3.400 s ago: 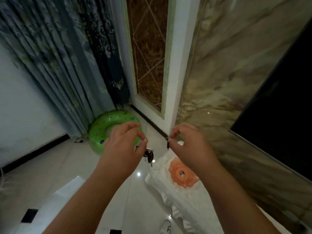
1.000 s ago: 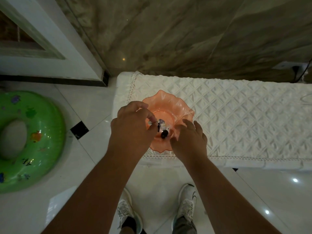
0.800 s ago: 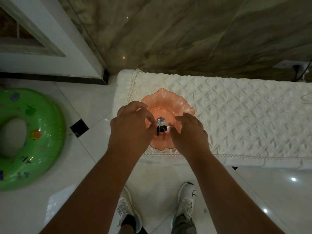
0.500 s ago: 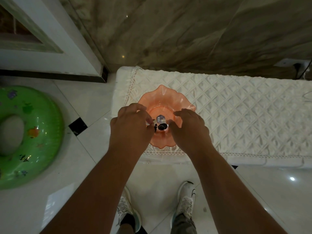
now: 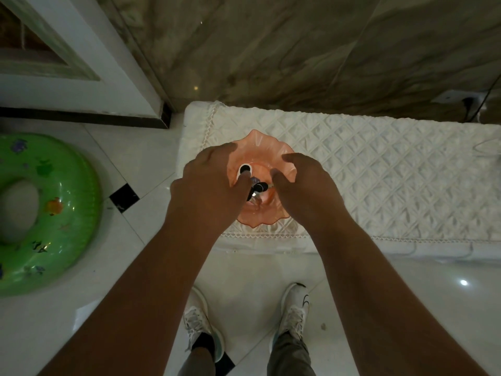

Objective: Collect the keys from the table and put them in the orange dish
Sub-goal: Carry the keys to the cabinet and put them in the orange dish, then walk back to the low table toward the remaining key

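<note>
Reaching into the orange dish [image 5: 260, 147], left-hand fingers [image 5: 244, 180] touch keys [image 5: 257, 187].

Dim room: glossy white tiled floor [image 5: 67, 321], marbled wall [image 5: 325, 50], white quilted table cover [image 5: 393, 172]

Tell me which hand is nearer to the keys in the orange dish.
Left. The left hand has its fingertips right on the keys inside the orange dish; the right hand hovers beside them over the dish's right side, apparently not touching.
</note>
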A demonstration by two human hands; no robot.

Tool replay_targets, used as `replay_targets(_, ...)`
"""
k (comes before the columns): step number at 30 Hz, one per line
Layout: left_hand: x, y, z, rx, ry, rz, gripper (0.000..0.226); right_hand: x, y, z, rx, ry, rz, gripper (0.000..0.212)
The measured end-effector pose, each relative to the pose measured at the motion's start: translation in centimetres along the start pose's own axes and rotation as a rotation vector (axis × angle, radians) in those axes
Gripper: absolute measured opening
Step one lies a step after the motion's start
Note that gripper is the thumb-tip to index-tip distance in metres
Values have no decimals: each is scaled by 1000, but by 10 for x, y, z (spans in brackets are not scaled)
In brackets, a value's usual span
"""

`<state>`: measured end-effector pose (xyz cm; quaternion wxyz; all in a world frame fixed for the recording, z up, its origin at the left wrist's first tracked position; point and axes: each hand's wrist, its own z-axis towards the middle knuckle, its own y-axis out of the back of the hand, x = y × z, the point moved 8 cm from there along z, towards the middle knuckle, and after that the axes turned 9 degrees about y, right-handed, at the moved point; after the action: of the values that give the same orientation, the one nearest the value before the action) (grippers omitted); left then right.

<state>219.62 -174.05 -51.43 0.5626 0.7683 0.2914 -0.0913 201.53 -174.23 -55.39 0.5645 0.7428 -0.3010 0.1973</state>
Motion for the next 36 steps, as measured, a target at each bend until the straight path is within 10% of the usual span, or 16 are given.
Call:
replay_targets(16,-177,224,-159,9,-291,-195,56,166,248,-144,-164,117,147,67)
replay_targets(36,-370,421,-385,101,-1070,-191,54,269,503,-447,-911,-97,-25,77)
